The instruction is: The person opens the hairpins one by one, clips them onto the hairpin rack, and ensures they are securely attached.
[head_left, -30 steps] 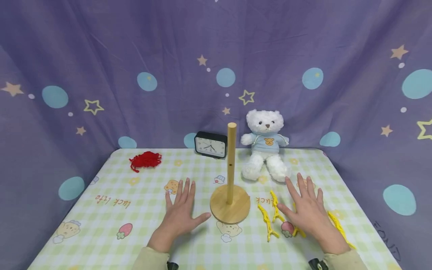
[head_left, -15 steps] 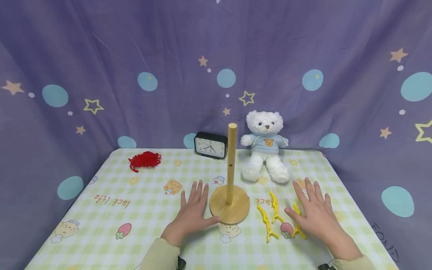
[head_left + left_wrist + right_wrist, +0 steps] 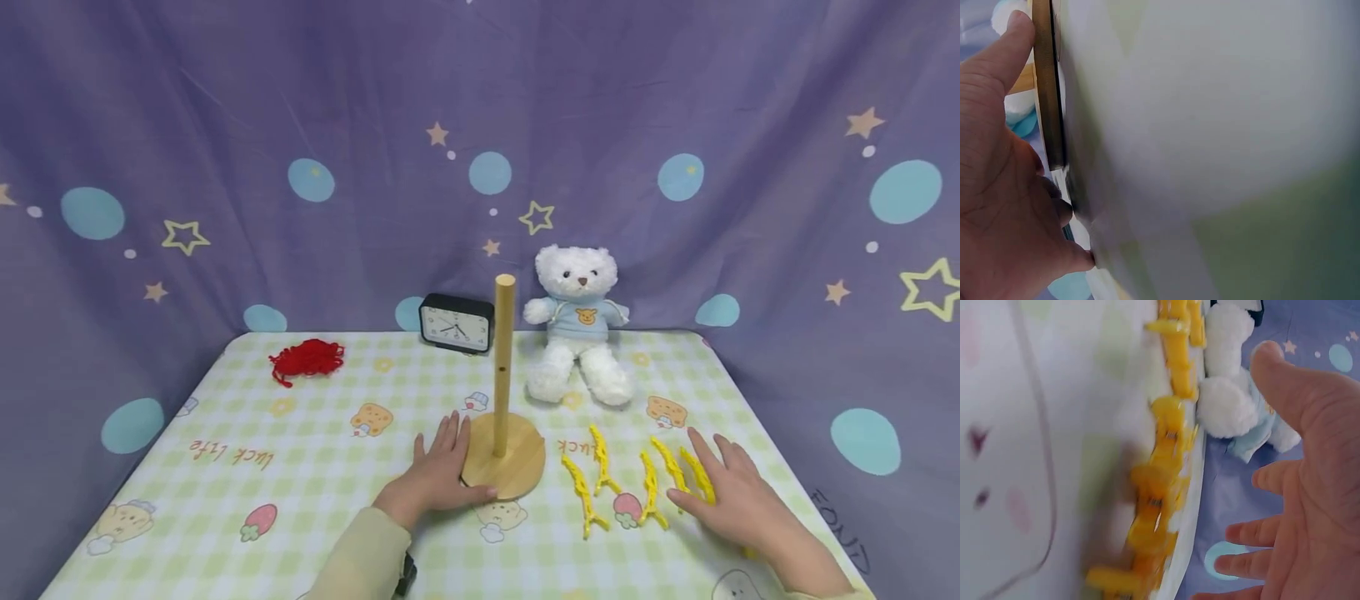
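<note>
Near the middle of the table stands a wooden stand, an upright post (image 3: 503, 367) on a round base (image 3: 521, 471). My left hand (image 3: 433, 477) lies at the left side of this base, fingers extended along its edge and thumb at its front rim. The left wrist view shows the thumb (image 3: 1013, 50) against the rim (image 3: 1049, 94). On the right, my right hand (image 3: 738, 502) is spread low over several yellow spring clips (image 3: 581, 493) and holds none. Fingers and thumb are apart beside the row of clips (image 3: 1169, 434) in the right wrist view; the hand partly hides some clips.
A bundle of red yarn (image 3: 307, 358) lies at the back left. Behind the post are a black desk clock (image 3: 456, 323) and a white teddy bear (image 3: 577, 325) in a blue top. A checked cloth (image 3: 300, 500) covers the table, and a purple curtain (image 3: 390, 100) hangs behind.
My left hand has moved right, reaching the stand's base. My right hand has moved right and turned, leaving more yellow clips uncovered. The head view has shifted slightly.
</note>
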Available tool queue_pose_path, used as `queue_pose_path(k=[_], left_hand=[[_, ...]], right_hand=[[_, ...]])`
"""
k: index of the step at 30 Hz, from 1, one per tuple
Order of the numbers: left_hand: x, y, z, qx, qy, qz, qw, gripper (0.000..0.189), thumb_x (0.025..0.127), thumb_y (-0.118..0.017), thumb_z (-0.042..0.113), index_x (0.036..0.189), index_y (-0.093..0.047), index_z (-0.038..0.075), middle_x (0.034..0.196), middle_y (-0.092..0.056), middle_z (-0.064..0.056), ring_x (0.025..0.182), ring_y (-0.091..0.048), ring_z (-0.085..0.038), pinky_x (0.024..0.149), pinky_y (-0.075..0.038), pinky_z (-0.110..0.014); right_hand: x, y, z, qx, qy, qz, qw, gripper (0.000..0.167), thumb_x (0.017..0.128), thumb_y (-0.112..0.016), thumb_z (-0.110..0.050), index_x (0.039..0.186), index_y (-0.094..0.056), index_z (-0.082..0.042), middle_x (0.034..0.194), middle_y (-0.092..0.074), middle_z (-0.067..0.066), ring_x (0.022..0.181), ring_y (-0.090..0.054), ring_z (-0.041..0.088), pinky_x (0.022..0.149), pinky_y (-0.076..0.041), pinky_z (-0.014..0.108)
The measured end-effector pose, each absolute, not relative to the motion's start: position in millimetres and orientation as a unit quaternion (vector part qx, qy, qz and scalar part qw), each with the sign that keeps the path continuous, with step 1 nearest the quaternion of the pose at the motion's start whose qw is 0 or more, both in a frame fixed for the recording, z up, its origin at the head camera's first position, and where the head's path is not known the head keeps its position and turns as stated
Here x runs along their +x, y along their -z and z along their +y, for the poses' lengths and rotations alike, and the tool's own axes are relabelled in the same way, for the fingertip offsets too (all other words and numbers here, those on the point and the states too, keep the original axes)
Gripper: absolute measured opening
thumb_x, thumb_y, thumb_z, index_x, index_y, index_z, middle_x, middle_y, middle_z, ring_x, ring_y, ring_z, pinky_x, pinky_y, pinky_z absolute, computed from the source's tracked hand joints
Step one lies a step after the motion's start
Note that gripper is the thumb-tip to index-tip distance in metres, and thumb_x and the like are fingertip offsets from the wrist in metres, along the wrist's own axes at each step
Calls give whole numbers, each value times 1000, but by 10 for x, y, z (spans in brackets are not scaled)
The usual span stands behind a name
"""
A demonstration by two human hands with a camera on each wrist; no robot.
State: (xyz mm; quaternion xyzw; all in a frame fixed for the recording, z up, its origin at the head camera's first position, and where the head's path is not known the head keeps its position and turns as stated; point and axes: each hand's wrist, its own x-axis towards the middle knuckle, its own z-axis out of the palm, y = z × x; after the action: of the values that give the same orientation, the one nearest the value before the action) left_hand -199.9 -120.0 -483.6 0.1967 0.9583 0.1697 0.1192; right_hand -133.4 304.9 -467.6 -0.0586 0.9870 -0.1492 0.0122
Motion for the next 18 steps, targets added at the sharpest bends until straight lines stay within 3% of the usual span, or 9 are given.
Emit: queue_pose_path(k=[5, 15, 18], left_hand=[[-1999, 4792, -1200, 202, -172, 956, 128, 117, 79, -62, 72, 155, -11, -2, 161, -7, -20, 148, -7, -35, 110, -3, -69], [-2008, 4788, -1184, 192, -167, 957, 141, 117, 79, -62, 72, 155, -10, 0, 162, -4, -17, 149, -3, -33, 111, 0, -67], [-2013, 4805, -1181, 190, -170, 956, 144, 118, 79, -62, 72, 155, -9, 0, 162, -3, -17, 149, -2, -32, 111, 1, -66]], right_hand=[[-1305, 4712, 3207, -59, 141, 988, 31, 108, 81, -65, -65, 151, -22, 5, 133, -32, 47, 116, -35, 67, 82, -40, 72], [-1303, 4772, 3382, 0, 131, 983, 125, 129, 68, -71, -72, 146, -18, 14, 113, -47, 39, 101, -52, 53, 81, -46, 61], [-1301, 4790, 3424, 16, 133, 979, 155, 130, 65, -73, -72, 143, -20, 17, 113, -46, 42, 101, -52, 55, 82, -45, 61]])
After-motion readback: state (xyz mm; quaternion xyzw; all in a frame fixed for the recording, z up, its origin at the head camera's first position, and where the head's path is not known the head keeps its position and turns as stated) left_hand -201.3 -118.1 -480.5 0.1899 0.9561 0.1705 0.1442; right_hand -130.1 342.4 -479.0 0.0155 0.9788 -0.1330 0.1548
